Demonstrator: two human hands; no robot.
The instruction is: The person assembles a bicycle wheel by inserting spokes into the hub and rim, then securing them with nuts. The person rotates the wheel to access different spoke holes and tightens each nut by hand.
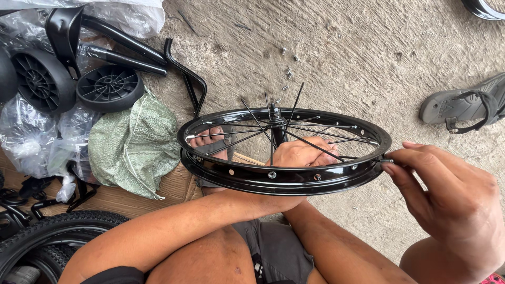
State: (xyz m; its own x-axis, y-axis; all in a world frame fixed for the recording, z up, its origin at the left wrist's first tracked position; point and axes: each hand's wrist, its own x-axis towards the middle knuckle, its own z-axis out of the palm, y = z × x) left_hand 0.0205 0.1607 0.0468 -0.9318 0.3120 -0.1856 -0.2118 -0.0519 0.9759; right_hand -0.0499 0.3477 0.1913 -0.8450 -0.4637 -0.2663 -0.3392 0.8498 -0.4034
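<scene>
A small black bicycle wheel rim (247,174) with thin spokes (310,143) and a hub (277,126) is held almost flat above my knees. My left hand (302,155) reaches through the spokes from below and grips a spoke inside the rim. My right hand (452,202) pinches a small metal spoke nipple (387,161) against the rim's outer right edge. Some loose spokes stick up from the hub.
Several small metal nipples (288,71) lie scattered on the concrete floor beyond the wheel. Black plastic training wheels (109,87), bent black brackets (185,76), plastic bags and a green woven sack (134,144) lie at left. A tyre (47,236) sits lower left, a sandal (465,108) at right.
</scene>
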